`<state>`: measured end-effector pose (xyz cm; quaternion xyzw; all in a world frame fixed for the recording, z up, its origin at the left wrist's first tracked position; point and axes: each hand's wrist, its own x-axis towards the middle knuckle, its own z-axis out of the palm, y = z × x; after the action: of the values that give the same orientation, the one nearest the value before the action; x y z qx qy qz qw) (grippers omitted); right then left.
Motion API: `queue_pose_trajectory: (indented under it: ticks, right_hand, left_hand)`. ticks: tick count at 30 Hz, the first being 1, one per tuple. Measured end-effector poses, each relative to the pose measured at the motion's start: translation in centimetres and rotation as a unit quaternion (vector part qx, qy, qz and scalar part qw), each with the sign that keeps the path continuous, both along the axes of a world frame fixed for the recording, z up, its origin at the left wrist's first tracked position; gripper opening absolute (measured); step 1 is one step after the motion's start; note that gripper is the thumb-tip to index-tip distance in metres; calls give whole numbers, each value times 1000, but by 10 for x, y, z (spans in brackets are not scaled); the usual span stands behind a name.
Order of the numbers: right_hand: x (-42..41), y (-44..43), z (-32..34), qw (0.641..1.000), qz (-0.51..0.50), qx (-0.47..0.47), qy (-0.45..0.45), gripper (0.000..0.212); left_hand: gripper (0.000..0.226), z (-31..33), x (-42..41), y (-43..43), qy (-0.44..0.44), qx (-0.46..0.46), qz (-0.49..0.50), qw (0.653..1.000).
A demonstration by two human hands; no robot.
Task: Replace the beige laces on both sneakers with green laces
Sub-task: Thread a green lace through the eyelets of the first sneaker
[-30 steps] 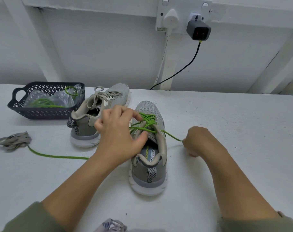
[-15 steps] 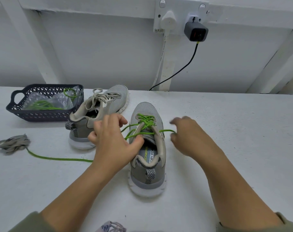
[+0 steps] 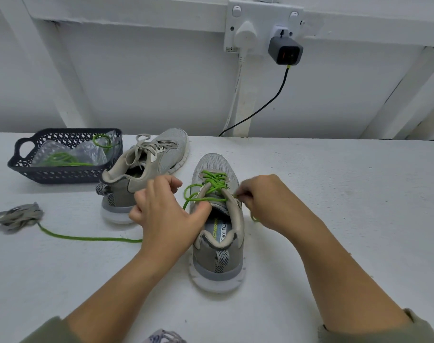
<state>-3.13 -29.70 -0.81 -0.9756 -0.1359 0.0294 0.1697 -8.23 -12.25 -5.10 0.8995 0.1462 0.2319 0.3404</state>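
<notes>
A grey sneaker (image 3: 217, 246) stands heel toward me in the middle, threaded with a green lace (image 3: 212, 184). My left hand (image 3: 166, 214) grips the sneaker's left collar, thumb on the tongue edge; the lace's long tail (image 3: 87, 237) trails left across the table from under it. My right hand (image 3: 265, 199) pinches the lace at the top right eyelet. A second grey sneaker (image 3: 146, 167) with beige laces stands behind my left hand. A pulled-out beige lace (image 3: 16, 217) lies bunched at the far left.
A dark plastic basket (image 3: 62, 173) at the back left holds a clear bag and another green lace (image 3: 62, 158). A wall socket with a charger (image 3: 285, 50) and black cable sits above the white table (image 3: 347, 206). Some patterned fabric shows at the bottom edge.
My right hand let go of the taut lace end at the right, swung in to the sneaker's top right eyelet and now pinches the lace there. My left hand has stayed on the collar.
</notes>
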Motion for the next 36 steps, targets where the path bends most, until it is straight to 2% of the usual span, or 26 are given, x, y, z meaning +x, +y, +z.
queue_pose_trajectory:
  ticks: [2,3,4,7,8,10,13,15,17,19,20,21,22,23,24,27,29,30,31,32,34,36]
  right_hand:
    - [3,-6,-6,988,-99,-105,58,24]
    - [2,-8,-5,984,-114,-117,69,24]
    - [1,-7,-2,989,-101,-91,59,22]
    - [-10,0,16,997,22,70,15,21]
    - [-11,0,18,996,39,79,16,18]
    - [-3,-6,11,998,-5,30,52,19]
    - [-1,-8,6,980,-105,-92,142,22]
    - [-4,-5,8,984,-71,-123,108,32]
    - [-10,-2,16,996,1,-39,86,47]
    - [-12,-5,25,992,41,42,110,27]
    - [-11,-9,26,989,46,61,125,11]
    - [-9,-13,25,985,46,91,140,9]
    - [-8,-17,26,975,41,152,159,18]
    - [-5,-19,26,949,32,256,179,23]
    - [-4,-19,28,906,24,375,195,25]
    - [1,-12,35,728,36,647,223,29]
    - [3,-5,40,623,65,738,252,29]
    - [4,-1,40,597,75,753,265,31]
    - [5,3,39,602,74,748,270,31]
    - [7,8,38,639,61,721,262,32]
    - [8,17,31,743,32,628,230,44]
    - [9,23,24,828,7,523,203,50]
  left_hand:
    - [47,-1,-1,1,3,-4,-2,1000]
    - [45,-2,0,1,8,-5,-4,1000]
    - [43,-2,0,1,13,-6,-8,1000]
    - [35,-3,1,1,31,-14,-18,999]
    - [33,-3,1,1,33,-19,-20,999]
    - [28,-3,1,-1,34,-31,-24,999]
    - [24,-3,0,-2,31,-36,-35,998]
    - [26,-2,0,-1,27,-31,-46,998]
    - [34,-2,1,5,29,-28,-76,996]
    - [46,1,4,19,62,-64,-150,985]
    - [52,7,5,26,94,-120,-199,968]
    - [53,13,6,34,124,-192,-234,945]
    - [50,20,8,40,139,-266,-253,920]
    - [46,26,11,45,139,-333,-256,897]
    - [41,31,13,48,129,-389,-254,876]
    - [40,42,21,42,53,-528,-226,817]
    - [51,51,26,36,-8,-586,-209,783]
    - [52,55,27,35,-40,-579,-212,786]
    - [49,58,27,33,-70,-538,-221,810]
    - [42,58,27,32,-88,-464,-235,849]
    - [27,54,29,32,-88,-318,-277,902]
    - [21,50,35,36,-88,-223,-299,923]
